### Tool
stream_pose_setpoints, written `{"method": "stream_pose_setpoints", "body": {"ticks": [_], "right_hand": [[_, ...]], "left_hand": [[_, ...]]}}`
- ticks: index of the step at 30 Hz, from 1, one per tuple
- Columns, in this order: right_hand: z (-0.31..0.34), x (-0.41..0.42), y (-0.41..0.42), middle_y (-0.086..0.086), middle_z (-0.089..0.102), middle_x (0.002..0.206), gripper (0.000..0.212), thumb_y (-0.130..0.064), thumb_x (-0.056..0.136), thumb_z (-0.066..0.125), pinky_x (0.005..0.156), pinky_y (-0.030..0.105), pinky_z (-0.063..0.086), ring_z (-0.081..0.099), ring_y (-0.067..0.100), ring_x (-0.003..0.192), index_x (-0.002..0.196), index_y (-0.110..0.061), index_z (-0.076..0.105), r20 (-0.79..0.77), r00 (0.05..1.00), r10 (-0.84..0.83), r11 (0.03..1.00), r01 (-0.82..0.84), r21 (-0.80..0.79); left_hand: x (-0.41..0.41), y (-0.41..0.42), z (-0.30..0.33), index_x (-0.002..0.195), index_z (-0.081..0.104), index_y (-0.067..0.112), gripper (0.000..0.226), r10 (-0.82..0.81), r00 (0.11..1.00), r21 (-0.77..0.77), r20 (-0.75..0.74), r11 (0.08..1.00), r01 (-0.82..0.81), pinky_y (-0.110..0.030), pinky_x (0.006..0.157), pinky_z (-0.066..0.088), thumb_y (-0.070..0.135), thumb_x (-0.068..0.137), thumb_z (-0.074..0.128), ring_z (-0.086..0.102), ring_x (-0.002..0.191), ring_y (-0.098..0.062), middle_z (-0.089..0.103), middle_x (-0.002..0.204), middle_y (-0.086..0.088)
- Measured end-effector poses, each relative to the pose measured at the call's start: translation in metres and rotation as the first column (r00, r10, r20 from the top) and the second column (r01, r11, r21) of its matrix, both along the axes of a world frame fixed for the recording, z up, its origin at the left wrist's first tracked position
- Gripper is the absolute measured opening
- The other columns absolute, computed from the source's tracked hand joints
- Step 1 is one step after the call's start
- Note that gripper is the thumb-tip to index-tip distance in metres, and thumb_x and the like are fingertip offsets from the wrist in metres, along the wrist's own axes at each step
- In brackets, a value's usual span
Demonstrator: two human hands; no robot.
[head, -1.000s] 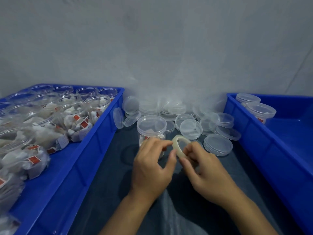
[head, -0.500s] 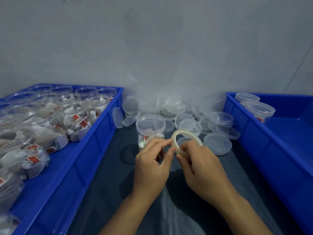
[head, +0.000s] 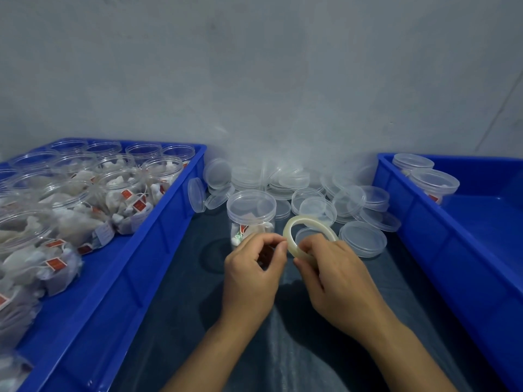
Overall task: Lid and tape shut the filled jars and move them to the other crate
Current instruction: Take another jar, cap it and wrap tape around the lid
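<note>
Since a second ago the tape roll has tipped from nearly edge-on to show its open ring, and both hands have drawn slightly back from the jar.

The jar stands upright on the table, lid on, tea bags inside, just behind the left hand. It looks like thin clear plastic: light, fairly stiff, smooth enough to slip, and probably easy to tip while tape is pulled round it. My guess is it wants holding by the lid from above or round the waist, leaving the lid seam free for the tape.

The right hand curls its fingers round the roll's near rim, just right of the jar. The left hand's thumb and forefinger are pinched together at the roll's left edge, seemingly picking at the tape end; the end itself is too thin to see.

Behind the jar and to its right lie loose lids in a heap. Left of the jar, a crate holds open filled jars. Far right of it, the other crate holds two lidded ones.
</note>
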State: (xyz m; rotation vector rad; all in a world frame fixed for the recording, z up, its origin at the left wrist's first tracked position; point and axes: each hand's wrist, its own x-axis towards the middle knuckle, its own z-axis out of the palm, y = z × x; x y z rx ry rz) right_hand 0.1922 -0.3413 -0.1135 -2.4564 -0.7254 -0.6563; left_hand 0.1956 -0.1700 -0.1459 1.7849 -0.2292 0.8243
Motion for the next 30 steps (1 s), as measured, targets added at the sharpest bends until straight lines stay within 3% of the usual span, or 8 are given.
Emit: {"method": "stream_pose_setpoints", "body": {"ticks": [7, 10, 15, 21, 30], "right_hand": [[0.0025, -0.0015, 0.0051, -0.009, 0.061, 0.076, 0.013, -0.023, 0.097, 0.070, 0.069, 0.027, 0.029, 0.050, 0.017, 0.069, 0.099, -0.018, 0.058, -0.008, 0.997, -0.082, 0.997, 0.082, 0.004], [0.0025, 0.0003, 0.0012, -0.012, 0.056, 0.078, 0.010, -0.025, 0.100, 0.066, 0.069, 0.028, 0.027, 0.044, 0.015, 0.070, 0.101, -0.019, 0.058, -0.038, 0.994, -0.099, 0.994, 0.100, 0.040], [0.0044, -0.0010, 0.0006, -0.011, 0.057, 0.079, 0.009, -0.022, 0.099, 0.066, 0.067, 0.027, 0.023, 0.044, 0.014, 0.072, 0.101, -0.017, 0.059, -0.029, 0.998, -0.059, 0.997, 0.061, 0.046], [0.0028, -0.0014, 0.0017, -0.014, 0.055, 0.078, 0.009, -0.025, 0.100, 0.064, 0.068, 0.027, 0.025, 0.044, 0.015, 0.075, 0.101, -0.020, 0.057, -0.028, 0.999, -0.028, 0.999, 0.029, 0.037], [0.0034, -0.0038, 0.0030, -0.009, 0.061, 0.079, 0.011, -0.029, 0.100, 0.063, 0.068, 0.029, 0.029, 0.052, 0.019, 0.073, 0.104, -0.020, 0.059, -0.045, 0.996, -0.075, 0.997, 0.077, 0.029]], "left_hand": [[-0.0001, -0.0027, -0.0009, 0.095, 0.072, 0.023, 0.004, 0.002, 0.999, 0.049, 0.039, 0.999, -0.003, -0.027, 0.070, 0.056, 0.025, 0.096, 0.068, 0.069, 0.082, -0.013, 0.069, 0.090, 0.016], [0.0004, -0.0024, -0.0008, 0.098, 0.070, 0.024, 0.008, 0.001, 0.999, 0.028, 0.038, 1.000, -0.002, -0.024, 0.071, 0.056, 0.029, 0.097, 0.064, 0.069, 0.083, -0.012, 0.069, 0.091, 0.015], [0.0000, -0.0036, 0.0007, 0.113, 0.071, 0.027, 0.020, -0.095, 0.995, -0.033, -0.007, 0.995, 0.095, -0.014, 0.072, 0.053, 0.024, 0.094, 0.074, 0.072, 0.085, -0.015, 0.071, 0.098, 0.013], [0.0018, 0.0018, 0.0011, 0.099, 0.077, 0.023, 0.004, -0.036, 0.997, 0.056, 0.062, 0.998, 0.032, -0.021, 0.073, 0.055, 0.023, 0.096, 0.076, 0.072, 0.087, -0.014, 0.071, 0.095, 0.014], [-0.0004, -0.0007, 0.0013, 0.095, 0.075, 0.022, 0.005, 0.021, 0.996, 0.100, 0.091, 0.995, -0.030, -0.025, 0.069, 0.056, 0.023, 0.096, 0.071, 0.070, 0.082, -0.012, 0.070, 0.090, 0.014]]}}
